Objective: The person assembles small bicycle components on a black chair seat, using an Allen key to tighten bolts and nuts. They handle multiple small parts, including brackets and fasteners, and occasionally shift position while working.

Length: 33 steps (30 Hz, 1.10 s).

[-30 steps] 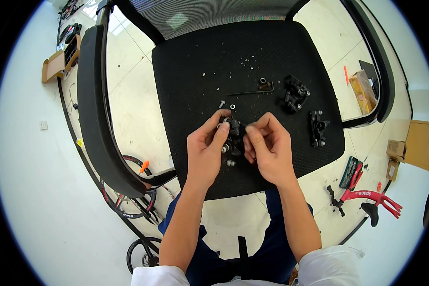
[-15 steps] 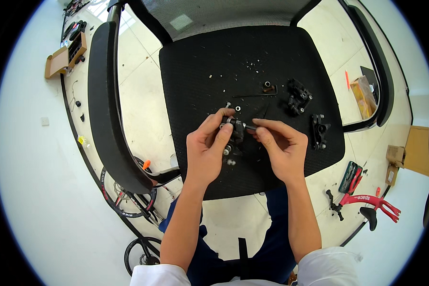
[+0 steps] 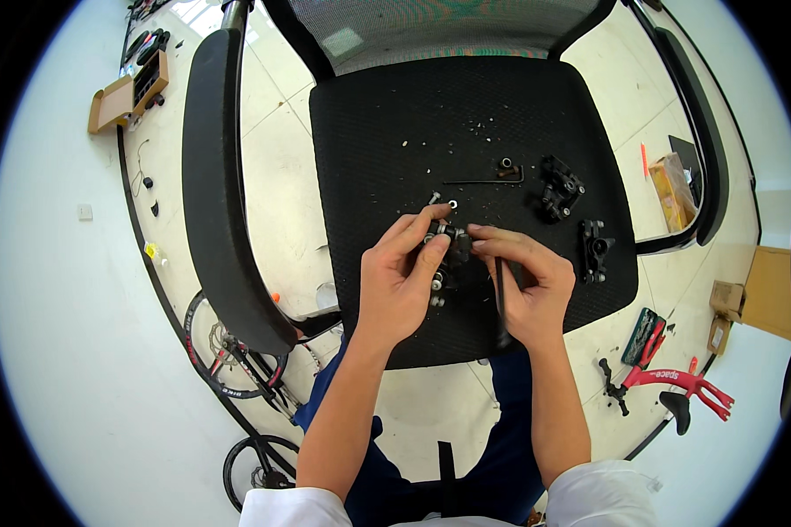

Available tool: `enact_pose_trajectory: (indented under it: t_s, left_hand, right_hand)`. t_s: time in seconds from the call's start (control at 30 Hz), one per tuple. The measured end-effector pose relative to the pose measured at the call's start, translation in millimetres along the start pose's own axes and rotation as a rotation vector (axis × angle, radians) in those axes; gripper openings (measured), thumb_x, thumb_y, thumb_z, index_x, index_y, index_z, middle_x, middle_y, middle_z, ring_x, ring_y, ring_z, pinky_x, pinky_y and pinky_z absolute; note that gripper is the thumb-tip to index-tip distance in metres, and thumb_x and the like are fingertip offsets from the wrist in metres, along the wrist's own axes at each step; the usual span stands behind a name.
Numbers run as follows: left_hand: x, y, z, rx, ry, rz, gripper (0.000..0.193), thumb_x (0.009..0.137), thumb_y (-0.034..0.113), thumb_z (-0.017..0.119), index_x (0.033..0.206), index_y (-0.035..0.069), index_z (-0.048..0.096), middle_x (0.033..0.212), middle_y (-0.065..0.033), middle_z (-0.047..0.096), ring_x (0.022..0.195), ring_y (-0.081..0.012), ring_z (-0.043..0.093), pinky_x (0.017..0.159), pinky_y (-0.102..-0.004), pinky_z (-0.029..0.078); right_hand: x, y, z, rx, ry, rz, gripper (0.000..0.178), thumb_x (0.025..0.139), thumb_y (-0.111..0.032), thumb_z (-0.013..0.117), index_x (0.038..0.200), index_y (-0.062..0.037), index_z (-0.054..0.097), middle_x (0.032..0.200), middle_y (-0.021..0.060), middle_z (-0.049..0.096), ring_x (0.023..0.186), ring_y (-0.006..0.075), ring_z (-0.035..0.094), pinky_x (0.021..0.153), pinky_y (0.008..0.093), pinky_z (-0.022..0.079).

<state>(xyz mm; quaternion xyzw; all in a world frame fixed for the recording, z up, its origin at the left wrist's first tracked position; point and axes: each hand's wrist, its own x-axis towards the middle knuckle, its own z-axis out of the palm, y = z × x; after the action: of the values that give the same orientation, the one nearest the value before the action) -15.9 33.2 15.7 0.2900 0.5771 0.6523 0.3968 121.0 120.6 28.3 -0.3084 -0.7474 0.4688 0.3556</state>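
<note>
My left hand grips a black bicycle brake caliper with silver bolts over the chair seat. At the caliper's right side, the fingers of my right hand pinch a dark hex key. Its long arm points down toward me; its short end is hidden by my fingers. A silver bolt and a small ring-shaped piece lie just past my left fingertips. Farther right on the seat rest a second black caliper and another black caliper part.
Beyond my hands lie an L-shaped hex key and a small round fitting. Armrests flank the seat. On the floor are a red frame, a green tool case, wheels and an open cardboard box.
The hex key's long arm has swung from pointing away to pointing down toward me. My left hand still holds the caliper. The whole view has shifted slightly.
</note>
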Motion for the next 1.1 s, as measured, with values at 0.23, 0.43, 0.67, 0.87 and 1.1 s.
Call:
enact_pose_trajectory:
  t_s: [0.23, 0.43, 0.67, 0.87, 1.1]
  left_hand:
    - [0.5, -2.0, 2.9, -0.276, 0.085, -0.173, 0.033, 0.099, 0.007, 0.056, 0.129, -0.006, 0.057, 0.102, -0.0056, 0.065, 0.092, -0.0066, 0.061, 0.082, -0.0205, 0.050]
    - [0.9, 1.9, 0.2, -0.499, 0.083, -0.263, 0.035, 0.100, 0.008, 0.053, 0.131, -0.007, 0.054, 0.107, -0.0100, 0.068, 0.090, -0.0101, 0.066, 0.082, -0.0229, 0.054]
    - [0.5, 2.0, -0.3, -0.259, 0.028, -0.215, 0.034, 0.098, 0.009, 0.057, 0.129, -0.005, 0.058, 0.103, -0.0050, 0.066, 0.090, -0.0072, 0.062, 0.082, -0.0216, 0.050]
    - [-1.3, 1.7, -3.6, -0.097, -0.003, -0.177, 0.034, 0.098, 0.009, 0.058, 0.129, -0.004, 0.059, 0.105, -0.0040, 0.067, 0.091, -0.0069, 0.062, 0.082, -0.0212, 0.050]
    - [0.4, 2.5, -9.7, -0.218, -0.075, -0.362, 0.034, 0.098, 0.009, 0.056, 0.128, -0.005, 0.058, 0.106, -0.0091, 0.068, 0.094, -0.0112, 0.066, 0.083, -0.0235, 0.053]
  right_hand:
    - [-5.4, -7.7, 6.5, 0.194, -0.045, 0.063, 0.038, 0.079, 0.015, 0.052, 0.111, 0.0030, 0.070, 0.121, 0.0169, 0.067, 0.103, 0.0215, 0.068, 0.085, 0.0281, 0.055]
    - [-4.0, -16.3, 16.2, 0.508, -0.009, 0.253, 0.037, 0.092, 0.008, 0.052, 0.130, 0.0072, 0.055, 0.129, 0.0205, 0.061, 0.111, 0.0244, 0.065, 0.092, 0.0319, 0.054]
    - [-1.6, -9.8, 1.3, 0.241, -0.054, 0.253, 0.025, 0.094, 0.005, 0.057, 0.118, 0.0079, 0.059, 0.117, 0.0190, 0.068, 0.100, 0.0212, 0.069, 0.089, 0.0320, 0.056]
    - [-3.1, -11.0, -1.1, -0.069, -0.062, 0.081, 0.024, 0.087, 0.011, 0.059, 0.108, 0.0019, 0.068, 0.109, 0.0138, 0.072, 0.097, 0.0197, 0.070, 0.084, 0.0295, 0.056]
    - [0.8, -7.0, -2.5, -0.363, -0.074, -0.316, 0.027, 0.077, 0.014, 0.066, 0.100, -0.0011, 0.072, 0.106, 0.0099, 0.073, 0.099, 0.0221, 0.070, 0.086, 0.0322, 0.055]
